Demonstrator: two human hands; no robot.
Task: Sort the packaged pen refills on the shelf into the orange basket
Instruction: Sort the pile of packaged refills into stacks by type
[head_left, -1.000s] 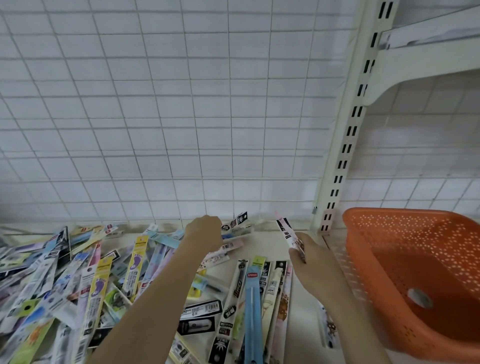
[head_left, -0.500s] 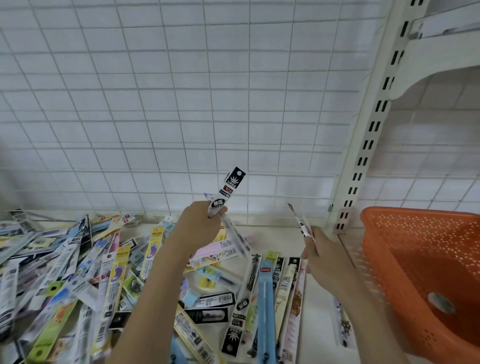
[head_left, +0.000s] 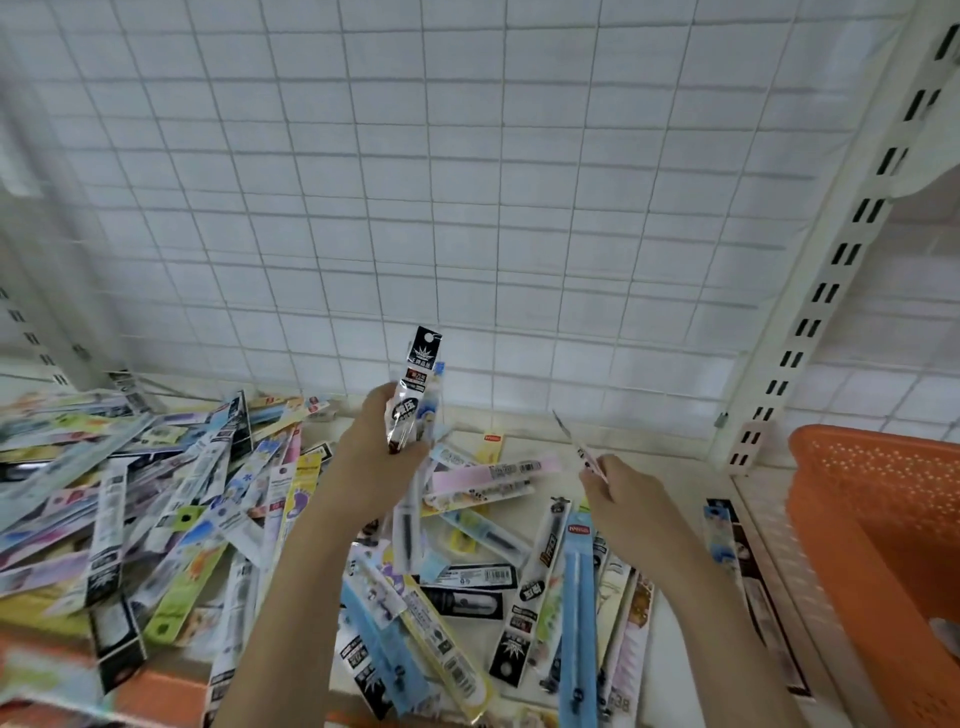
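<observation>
Several packaged pen refills lie in a loose pile (head_left: 171, 509) across the cream shelf (head_left: 670, 478). My left hand (head_left: 374, 457) is raised above the pile and grips a small bunch of refill packs (head_left: 415, 395), the black-topped one standing upright. My right hand (head_left: 628, 499) pinches a thin refill pack (head_left: 576, 447) seen edge-on, tilted up to the left. The orange basket (head_left: 878, 499) stands at the right, beyond my right hand.
A white wire grid panel (head_left: 467, 208) backs the shelf. A slotted cream upright (head_left: 810, 312) rises between the shelf and the basket. More refill packs (head_left: 576, 597) lie flat between my forearms, and a few lie by the shelf's right edge (head_left: 737, 551).
My left hand rose off the pile with a bunch of packs and holds them upright now. My right hand lifted its thin pack slightly. The view shifted left.
</observation>
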